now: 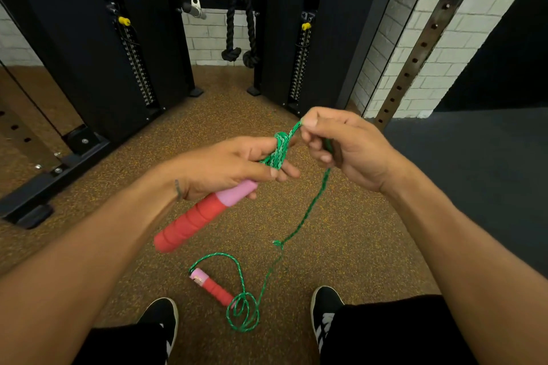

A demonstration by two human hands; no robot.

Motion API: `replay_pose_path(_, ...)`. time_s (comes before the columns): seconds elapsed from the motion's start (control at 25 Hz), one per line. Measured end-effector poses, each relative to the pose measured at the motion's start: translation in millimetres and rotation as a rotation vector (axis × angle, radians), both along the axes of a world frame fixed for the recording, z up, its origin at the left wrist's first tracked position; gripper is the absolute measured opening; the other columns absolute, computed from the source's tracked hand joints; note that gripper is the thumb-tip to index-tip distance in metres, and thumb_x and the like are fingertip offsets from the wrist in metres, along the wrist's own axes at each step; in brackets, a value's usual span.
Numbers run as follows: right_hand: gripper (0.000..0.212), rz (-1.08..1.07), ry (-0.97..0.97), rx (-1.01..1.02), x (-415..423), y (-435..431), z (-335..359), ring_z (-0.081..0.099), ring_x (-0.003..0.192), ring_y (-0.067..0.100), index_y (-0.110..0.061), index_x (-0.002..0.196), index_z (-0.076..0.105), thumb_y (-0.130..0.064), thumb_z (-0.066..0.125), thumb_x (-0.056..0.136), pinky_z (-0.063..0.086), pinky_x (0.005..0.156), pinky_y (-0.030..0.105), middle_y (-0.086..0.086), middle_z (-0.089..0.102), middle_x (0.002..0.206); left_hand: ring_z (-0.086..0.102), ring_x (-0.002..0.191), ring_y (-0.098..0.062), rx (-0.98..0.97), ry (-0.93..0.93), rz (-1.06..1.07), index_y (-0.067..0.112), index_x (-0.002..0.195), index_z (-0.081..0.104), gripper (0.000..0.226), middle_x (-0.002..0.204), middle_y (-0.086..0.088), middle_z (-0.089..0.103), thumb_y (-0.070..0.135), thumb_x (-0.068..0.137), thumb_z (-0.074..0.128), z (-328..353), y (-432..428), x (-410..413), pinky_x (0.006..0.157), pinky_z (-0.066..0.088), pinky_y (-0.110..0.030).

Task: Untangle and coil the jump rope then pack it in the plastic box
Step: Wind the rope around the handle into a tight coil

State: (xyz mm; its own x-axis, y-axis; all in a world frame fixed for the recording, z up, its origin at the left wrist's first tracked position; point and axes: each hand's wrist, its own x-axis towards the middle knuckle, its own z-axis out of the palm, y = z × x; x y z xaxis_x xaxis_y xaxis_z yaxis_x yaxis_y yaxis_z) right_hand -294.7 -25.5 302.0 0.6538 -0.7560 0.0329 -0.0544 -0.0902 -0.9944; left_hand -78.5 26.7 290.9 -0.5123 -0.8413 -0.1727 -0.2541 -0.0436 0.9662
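My left hand [231,164] grips one red-and-pink jump rope handle [201,216], with several turns of green rope [278,152] wound around its fingers. My right hand [347,145] pinches a strand of the same rope just right of the wound bundle. From there the green rope hangs down past a small knot [277,243] to the floor. It ends in a loose tangle [243,314] beside the second handle [209,286], which lies between my shoes. No plastic box is in view.
Black cable machine columns [98,47] stand ahead on the brown speckled floor [341,246], with a black rope attachment [240,35] hanging between them. A perforated steel upright [424,44] rises at right beside a dark mat [474,163]. A black base bar [53,172] lies at left.
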Motion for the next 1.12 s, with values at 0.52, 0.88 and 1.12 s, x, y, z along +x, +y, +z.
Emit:
replay_pose_path(0.52, 0.024, -0.125, -0.078, 0.034, -2.5, -14.2, -5.6, 0.03, 0.049, 0.005, -0.02, 0.082, 0.062, -0.03, 0.051, 0.101, 0.024, 0.048, 0.019, -0.006, 0.042, 0.065, 0.067, 0.097, -0.005, 0.106, 0.235, 0.0, 0.021, 0.139, 0.052, 0.049, 0.117, -0.005, 0.074, 0.017, 0.091, 0.054, 6.6, 6.1, -13.5, 0.054, 0.056, -0.022)
replay_pose_path(0.88, 0.028, -0.128, 0.085, 0.016, 9.1, -15.8, -25.1, 0.041, 0.06, 0.009, -0.025, 0.078, 0.061, -0.033, 0.05, 0.103, 0.034, 0.059, 0.027, -0.003, 0.053, 0.069, 0.068, 0.105, -0.009, 0.158, 0.323, -0.022, 0.025, 0.137, 0.056, 0.041, 0.122, -0.008, 0.072, 0.03, 0.097, 0.047, 8.3, 10.0, -17.6, 0.06, 0.06, -0.029)
replay_pose_path(1.12, 0.026, 0.068, 0.371, 0.085, 7.6, -9.2, -27.9, 0.046, 0.063, 0.01, -0.018, 0.094, 0.071, -0.031, 0.05, 0.103, 0.038, 0.06, 0.027, 0.003, 0.055, 0.076, 0.07, 0.093, -0.007, 0.155, 0.466, 0.175, 0.025, 0.134, 0.058, 0.041, 0.122, -0.006, 0.072, 0.028, 0.094, 0.048, 13.7, 8.3, -20.5, 0.051, 0.06, -0.024)
